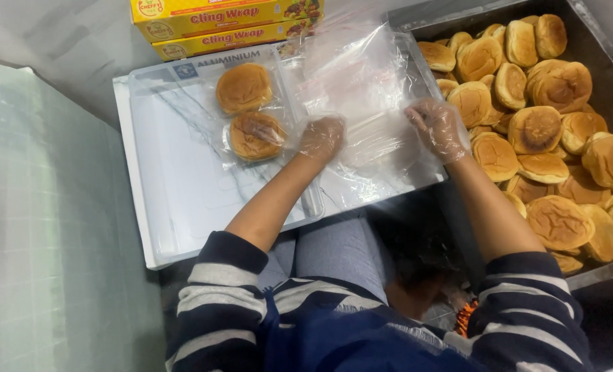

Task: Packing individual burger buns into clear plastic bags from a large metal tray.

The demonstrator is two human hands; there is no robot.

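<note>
Left hand: the gloved left hand [321, 138] is lying spread, fingers pressing down on the clear plastic film [361, 103], just beside the lower wrapped bun [256, 136].
Right hand: the gloved right hand [437, 127] is resting open on the film's right edge, fingers loosely curled and flattening it; it is pinching nothing that I can see.
Film: it is lying stretched over the right part of the white tray [148, 172], no bun on it yet.
Doing it well: it seems best to be smoothing outward from the middle with both palms, so the sheet is lying flat and wrinkle-free.
Around: an upper wrapped bun [243, 87] is sitting above the lower one; two yellow wrap boxes [223, 24] are standing behind the tray; a metal pan [596, 48] heaped with bare buns [537, 127] is waiting at the right.
In the way: the pan's near buns are crowding the right wrist.
</note>
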